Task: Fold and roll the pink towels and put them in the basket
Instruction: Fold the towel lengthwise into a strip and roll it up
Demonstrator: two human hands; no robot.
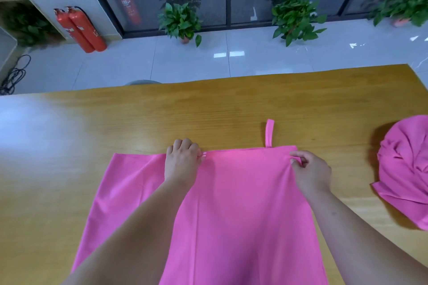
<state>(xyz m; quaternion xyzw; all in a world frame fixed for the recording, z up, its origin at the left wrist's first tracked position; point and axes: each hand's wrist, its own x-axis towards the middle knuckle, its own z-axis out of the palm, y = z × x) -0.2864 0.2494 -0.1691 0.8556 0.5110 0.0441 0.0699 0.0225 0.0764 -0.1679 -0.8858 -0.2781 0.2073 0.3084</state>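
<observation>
Right now both hands pinch the far edge of one pink towel. The left hand nips the hem between curled fingers and thumb, and the right hand nips the far right corner. Between the two grips the cloth lies flat on the wooden table, with a lengthwise fold edge showing. A further strip of it spreads out to the left of the left hand. Just beyond the hem, nearer the right hand, one hanging loop lies on the wood. Well to the right of the right hand sits a second pink towel — crumpled in a heap and cut off by the frame. Farther off, past the table, three potted plants stand along a glass wall. Far beyond the left hand, two red fire extinguishers lean side by side.
</observation>
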